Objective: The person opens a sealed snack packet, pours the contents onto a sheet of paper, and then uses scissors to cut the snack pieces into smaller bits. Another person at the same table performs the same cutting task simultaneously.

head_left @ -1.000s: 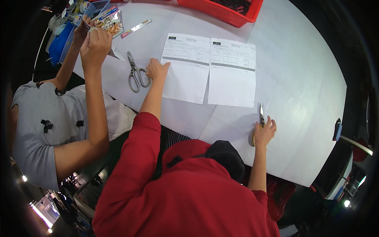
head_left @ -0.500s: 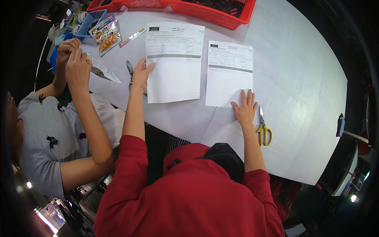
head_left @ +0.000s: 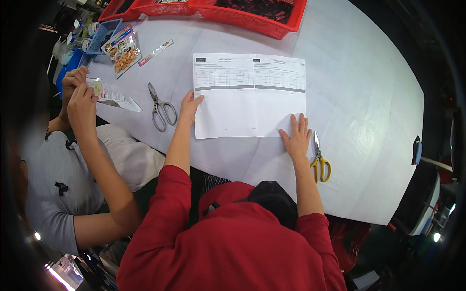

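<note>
Two white printed sheets lie side by side in front of me, each with a table of boxes and a grey band across it. My left hand (head_left: 191,107) pinches the left edge of the left sheet (head_left: 224,116), its thumb on top and the fingers partly hidden. Spread fingers of my right hand (head_left: 297,137) press on the lower right part of the right sheet (head_left: 279,107). The sheets' inner edges meet or slightly overlap; I cannot tell which. Yellow-handled scissors (head_left: 320,165) rest just right of my right hand. Metal scissors (head_left: 161,107) lie left of my left hand.
At my left a co-worker's hands (head_left: 80,92) hold a printed packet (head_left: 114,94). Beyond are a snack-like bag (head_left: 124,53), a narrow printed strip (head_left: 156,52) and a blue basket (head_left: 104,34). Red baskets (head_left: 272,30) with dark items line the white table's (head_left: 359,97) far side.
My left hand has moved right and slightly nearer me, bringing the left sheet up against the right one. The metal scissors now show fully. The right hand stays on its sheet.
</note>
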Available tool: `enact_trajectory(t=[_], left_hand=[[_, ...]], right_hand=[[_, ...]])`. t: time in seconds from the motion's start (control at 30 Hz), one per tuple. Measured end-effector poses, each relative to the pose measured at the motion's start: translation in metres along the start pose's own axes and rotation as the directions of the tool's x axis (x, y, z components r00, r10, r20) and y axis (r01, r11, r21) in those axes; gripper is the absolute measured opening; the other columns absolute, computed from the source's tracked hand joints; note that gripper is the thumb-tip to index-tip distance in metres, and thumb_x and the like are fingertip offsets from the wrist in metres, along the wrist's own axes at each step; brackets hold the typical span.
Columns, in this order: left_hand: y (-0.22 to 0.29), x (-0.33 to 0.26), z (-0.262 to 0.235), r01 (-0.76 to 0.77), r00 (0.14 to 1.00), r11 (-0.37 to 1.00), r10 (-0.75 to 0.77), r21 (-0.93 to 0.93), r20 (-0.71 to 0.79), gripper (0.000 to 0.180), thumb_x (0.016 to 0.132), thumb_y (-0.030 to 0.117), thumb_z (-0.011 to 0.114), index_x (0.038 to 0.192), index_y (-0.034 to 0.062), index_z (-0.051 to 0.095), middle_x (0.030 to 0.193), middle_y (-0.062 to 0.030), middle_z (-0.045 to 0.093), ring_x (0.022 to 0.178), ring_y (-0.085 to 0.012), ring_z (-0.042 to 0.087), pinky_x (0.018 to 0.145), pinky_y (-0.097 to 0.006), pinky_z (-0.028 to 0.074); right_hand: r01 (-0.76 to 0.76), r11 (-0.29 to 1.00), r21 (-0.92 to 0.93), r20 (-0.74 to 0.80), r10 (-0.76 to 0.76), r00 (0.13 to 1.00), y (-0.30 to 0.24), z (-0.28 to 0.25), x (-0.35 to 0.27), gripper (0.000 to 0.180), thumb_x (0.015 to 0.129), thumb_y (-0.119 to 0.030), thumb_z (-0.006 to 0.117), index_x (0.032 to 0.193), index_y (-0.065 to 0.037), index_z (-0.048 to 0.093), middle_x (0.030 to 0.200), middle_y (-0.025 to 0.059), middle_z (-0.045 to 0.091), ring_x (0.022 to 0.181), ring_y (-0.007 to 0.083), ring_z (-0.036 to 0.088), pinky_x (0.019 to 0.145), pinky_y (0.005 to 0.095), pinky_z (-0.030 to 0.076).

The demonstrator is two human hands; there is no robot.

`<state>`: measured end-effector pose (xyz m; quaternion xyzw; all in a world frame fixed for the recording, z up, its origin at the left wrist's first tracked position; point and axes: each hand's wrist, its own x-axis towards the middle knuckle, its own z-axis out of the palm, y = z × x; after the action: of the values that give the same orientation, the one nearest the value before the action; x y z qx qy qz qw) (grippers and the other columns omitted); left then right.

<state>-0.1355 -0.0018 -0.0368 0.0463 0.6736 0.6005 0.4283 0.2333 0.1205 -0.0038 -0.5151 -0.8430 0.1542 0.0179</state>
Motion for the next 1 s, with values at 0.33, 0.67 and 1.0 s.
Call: enact_trajectory(t=[0.33,0.67,1.0], left_hand=[[-0.001,0.0,0.003,-0.082,0.996,0.993,0.085,0.086,-0.024,0.029,0.085,0.002,0.061,0.113,0.0001,0.056,0.094,-0.0084,0.066,0.082,-0.0138,0.062,0.073,-0.027,0.049],[0.028,0.022,0.0,-0.301,0.78,0.7,0.572,0.647,-0.256,0.03,0.079,0.014,0.068,0.107,0.0067,0.06,0.103,-0.0146,0.064,0.095,-0.0296,0.061,0.083,-0.039,0.047],[0.138,0.173,-0.089,0.013,0.482,0.808,0.51,0.589,-0.712,0.035,0.082,0.017,0.062,0.115,0.0082,0.055,0.117,-0.0143,0.054,0.113,-0.0346,0.047,0.095,-0.044,0.04]], right_hand=[[-0.012,1.0,0.004,0.025,0.012,1.0,0.002,-0.003,-0.001,0.073,0.082,-0.044,0.065,0.144,-0.017,0.035,0.153,0.0134,0.022,0.142,0.0344,0.017,0.111,0.0587,0.015],[0.011,1.0,-0.012,0.043,-0.01,0.999,-0.002,-0.006,-0.001,0.073,0.083,-0.04,0.065,0.145,-0.017,0.033,0.153,0.0139,0.021,0.141,0.0357,0.017,0.11,0.0587,0.016],[0.051,0.993,-0.107,0.138,-0.036,0.99,0.003,-0.003,0.003,0.075,0.087,-0.041,0.06,0.147,-0.011,0.027,0.154,0.0179,0.016,0.141,0.0401,0.014,0.109,0.0608,0.015]])
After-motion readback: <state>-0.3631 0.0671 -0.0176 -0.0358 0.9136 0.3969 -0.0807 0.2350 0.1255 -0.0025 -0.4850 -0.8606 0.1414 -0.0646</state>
